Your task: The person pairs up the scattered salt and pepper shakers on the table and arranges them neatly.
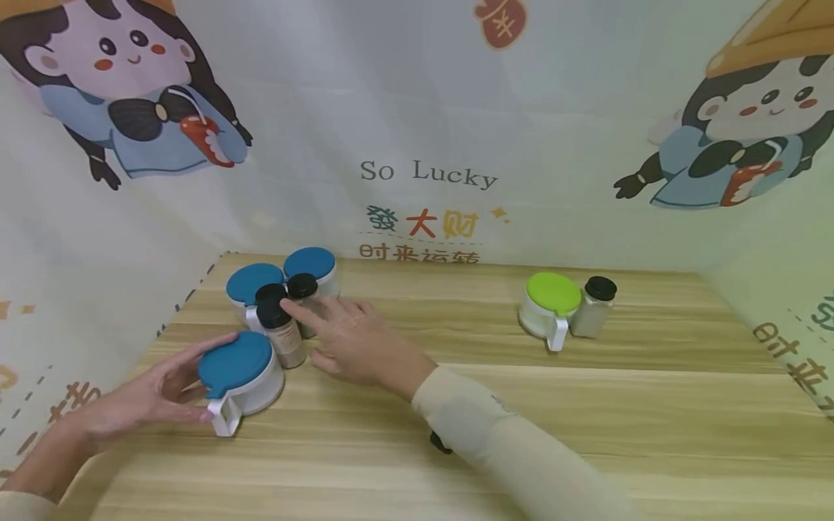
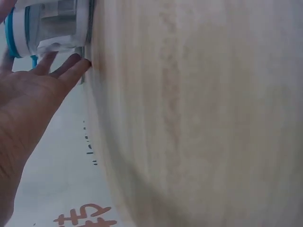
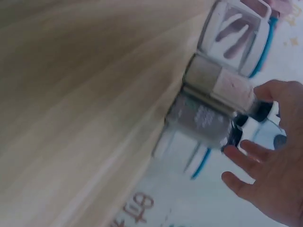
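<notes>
In the head view my left hand [image 1: 153, 394] holds a clear jar with a blue lid [image 1: 236, 359] and white handle by its side, thumb at the handle. The left wrist view shows the fingers spread along this jar [image 2: 57, 26]. My right hand [image 1: 358, 340] reaches over a black-capped spice bottle [image 1: 289, 344], index fingertip at its cap, the other fingers loosely extended. Beside it stands another black-capped bottle [image 1: 302, 286]; a third black cap [image 1: 269, 292] shows behind, mostly hidden. In the right wrist view the fingers lie close to the bottle caps [image 3: 234, 135].
Two more blue-lidded jars, one left [image 1: 254, 282] and one right [image 1: 310, 263], stand behind the bottles. On the right are a green-lidded jar [image 1: 552, 297] and a black-capped bottle [image 1: 593, 311]. A printed cloth [image 1: 417, 94] hangs behind the wooden table [image 1: 521, 412]. A small black object [image 1: 439, 443] shows beside the right sleeve.
</notes>
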Tool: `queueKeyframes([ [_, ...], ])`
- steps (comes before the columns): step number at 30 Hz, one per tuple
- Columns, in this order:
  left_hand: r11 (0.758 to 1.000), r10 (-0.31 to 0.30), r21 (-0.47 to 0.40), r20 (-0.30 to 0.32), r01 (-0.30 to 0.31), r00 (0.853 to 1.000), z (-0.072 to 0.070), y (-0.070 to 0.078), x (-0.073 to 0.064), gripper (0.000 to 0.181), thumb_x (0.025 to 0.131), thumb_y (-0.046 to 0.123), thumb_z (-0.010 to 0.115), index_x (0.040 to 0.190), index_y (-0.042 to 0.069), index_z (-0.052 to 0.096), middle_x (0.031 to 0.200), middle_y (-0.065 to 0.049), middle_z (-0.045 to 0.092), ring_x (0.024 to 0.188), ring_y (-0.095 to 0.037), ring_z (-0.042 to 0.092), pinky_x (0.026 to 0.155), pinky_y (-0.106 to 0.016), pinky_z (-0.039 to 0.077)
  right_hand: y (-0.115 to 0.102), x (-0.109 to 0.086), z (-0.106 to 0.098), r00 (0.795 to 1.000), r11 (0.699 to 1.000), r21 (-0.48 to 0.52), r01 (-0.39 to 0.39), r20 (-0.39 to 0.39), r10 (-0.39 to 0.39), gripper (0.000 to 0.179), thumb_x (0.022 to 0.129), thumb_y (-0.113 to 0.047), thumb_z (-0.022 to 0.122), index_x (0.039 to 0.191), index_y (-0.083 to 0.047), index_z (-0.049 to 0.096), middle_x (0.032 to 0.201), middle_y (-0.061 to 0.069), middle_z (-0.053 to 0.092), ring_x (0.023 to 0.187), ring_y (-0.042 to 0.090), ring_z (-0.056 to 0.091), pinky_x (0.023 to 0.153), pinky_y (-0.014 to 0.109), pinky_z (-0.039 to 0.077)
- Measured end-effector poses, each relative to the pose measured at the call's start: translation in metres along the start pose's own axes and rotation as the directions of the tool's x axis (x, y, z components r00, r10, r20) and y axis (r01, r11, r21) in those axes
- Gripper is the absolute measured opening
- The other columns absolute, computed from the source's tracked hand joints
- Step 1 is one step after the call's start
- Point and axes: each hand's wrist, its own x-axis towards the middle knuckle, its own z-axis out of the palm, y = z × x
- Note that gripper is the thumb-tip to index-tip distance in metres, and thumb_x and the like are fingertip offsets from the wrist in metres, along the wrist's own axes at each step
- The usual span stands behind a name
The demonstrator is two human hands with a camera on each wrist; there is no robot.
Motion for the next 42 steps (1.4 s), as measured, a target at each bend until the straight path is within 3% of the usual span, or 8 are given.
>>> queueKeyframes([
  [3, 0.999, 0.039, -0.014, -0.002, -0.039, 0.999, 0.003, -0.003, 0.001, 0.088, 0.094, -0.009, 0.062, 0.164, 0.015, 0.015, 0.164, 0.002, 0.013, 0.136, 0.001, 0.036, 0.101, -0.024, 0.042, -0.008, 0.014, 0.008, 1.0, 1.0, -0.029, 0.004, -0.008, -0.004, 0.075, 0.103, -0.037, 0.055, 0.165, -0.023, 0.015, 0.151, 0.014, 0.041, 0.119, 0.023, 0.057, 0.091, 0.036, 0.051],
  [5, 0.999, 0.033, -0.013, -0.02, -0.033, 0.999, 0.007, -0.002, 0.001, 0.087, 0.092, -0.009, 0.065, 0.163, 0.014, 0.019, 0.165, -0.006, 0.01, 0.135, 0.002, 0.038, 0.1, -0.023, 0.041, -0.01, 0.017, 0.013, 1.0, 1.0, -0.011, 0.003, -0.027, -0.004, 0.075, 0.102, -0.035, 0.056, 0.165, -0.02, 0.018, 0.15, 0.014, 0.042, 0.112, 0.02, 0.06, 0.084, 0.031, 0.053],
  [12, 0.964, 0.024, 0.262, -0.198, 0.03, 0.98, 0.028, 0.01, 0.007, 0.093, 0.079, 0.007, 0.087, 0.152, 0.011, 0.029, 0.153, -0.035, 0.022, 0.133, -0.059, 0.032, 0.098, -0.058, 0.046, -0.01, 0.02, 0.02, 0.983, 0.991, 0.133, 0.025, -0.185, 0.0, 0.053, 0.103, -0.037, 0.061, 0.147, -0.011, 0.045, 0.132, 0.012, 0.053, 0.095, 0.015, 0.063, 0.078, 0.023, 0.054],
  [16, 0.898, 0.065, 0.435, -0.28, 0.066, 0.958, 0.041, 0.014, 0.013, 0.1, 0.071, 0.018, 0.095, 0.145, 0.011, 0.027, 0.142, -0.035, 0.032, 0.123, -0.06, 0.043, 0.092, -0.07, 0.045, -0.008, 0.024, 0.022, 0.955, 0.972, 0.22, 0.085, -0.298, -0.016, 0.039, 0.102, -0.033, 0.064, 0.126, -0.008, 0.047, 0.114, 0.008, 0.059, 0.09, 0.013, 0.063, 0.077, 0.019, 0.053],
  [23, 0.915, 0.087, 0.401, -0.321, 0.052, 0.943, 0.051, 0.009, 0.019, 0.098, 0.071, 0.016, 0.095, 0.143, 0.009, 0.029, 0.143, -0.035, 0.033, 0.122, -0.06, 0.045, 0.091, -0.068, 0.048, -0.007, 0.024, 0.024, 0.959, 0.901, 0.423, 0.1, -0.283, 0.026, 0.036, 0.101, -0.026, 0.066, 0.125, -0.007, 0.046, 0.116, 0.007, 0.059, 0.095, 0.012, 0.058, 0.083, 0.016, 0.049],
  [27, 0.893, 0.112, 0.446, -0.353, 0.062, 0.929, 0.053, 0.01, 0.016, 0.097, 0.069, 0.02, 0.097, 0.142, 0.011, 0.033, 0.143, -0.034, 0.035, 0.12, -0.059, 0.048, 0.089, -0.067, 0.049, -0.003, 0.015, 0.02, 0.968, 0.848, 0.523, 0.086, -0.246, 0.054, 0.04, 0.1, -0.022, 0.068, 0.13, -0.007, 0.046, 0.118, 0.006, 0.059, 0.099, 0.009, 0.058, 0.085, 0.015, 0.047],
  [35, 0.868, 0.135, 0.486, -0.428, 0.102, 0.894, 0.065, 0.022, 0.02, 0.101, 0.068, 0.023, 0.097, 0.145, 0.016, 0.033, 0.141, -0.031, 0.039, 0.115, -0.053, 0.055, 0.088, -0.057, 0.053, 0.006, -0.015, 0.005, 0.968, 0.83, 0.549, 0.097, -0.246, 0.049, 0.04, 0.099, -0.019, 0.07, 0.131, -0.007, 0.05, 0.123, 0.006, 0.058, 0.099, 0.009, 0.056, 0.081, 0.016, 0.049],
  [42, 0.887, 0.155, 0.458, -0.418, 0.06, 0.895, 0.084, 0.032, 0.032, 0.1, 0.068, 0.022, 0.097, 0.147, 0.018, 0.036, 0.143, -0.032, 0.039, 0.117, -0.055, 0.054, 0.088, -0.062, 0.052, 0.001, -0.03, -0.002, 0.972, 0.8, 0.577, 0.167, -0.233, -0.035, 0.039, 0.096, -0.012, 0.073, 0.129, -0.002, 0.054, 0.116, 0.008, 0.063, 0.099, 0.007, 0.06, 0.08, 0.015, 0.052],
])
